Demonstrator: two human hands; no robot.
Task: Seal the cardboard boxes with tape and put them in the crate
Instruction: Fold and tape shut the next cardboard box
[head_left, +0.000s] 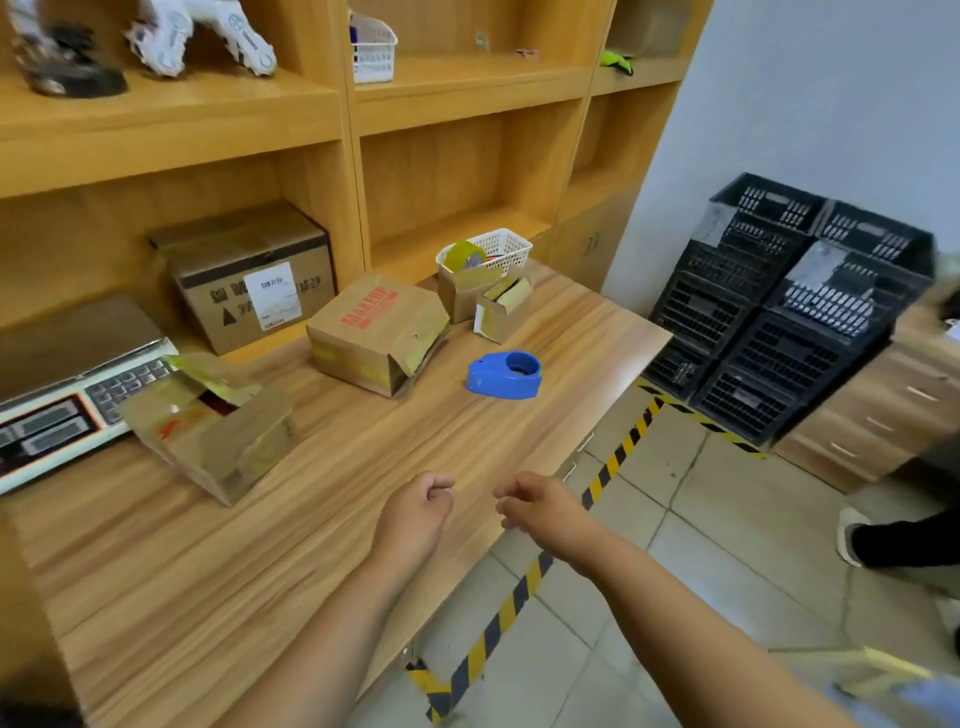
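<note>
At your far left a scale (62, 410) sits on the table (363, 519), and the near box (218, 441) lies touching its front, tipped over with flaps open and something dark red showing inside. Behind it, on the shelf, stands a shelf box (249, 280) with a white label. The middle box (374, 332) rests further along, its right-end flaps loose and untaped.

Your left hand (421, 509) hovers over the table edge, fingers loosely curled in and holding nothing. Up by the shelf, two small boxes (501, 309) stand open-topped, touching each other, in front of a white basket (506, 247) that holds a tape roll (465, 254).

The blue dispenser (506, 375) is what the coming move likely turns on. It lies flat, straight ahead of the gap between your hands and well apart from both, its long axis running left to right with the pointed end to the left. Your right hand (540, 506), loosely curled and empty too, looks the nearer of the two, so it seems the better one to reach with.

The black crates (789, 312) are stacked on the floor past the table's right end; what the top ones hold cannot be made out, and no box appears to be in them yet
</note>
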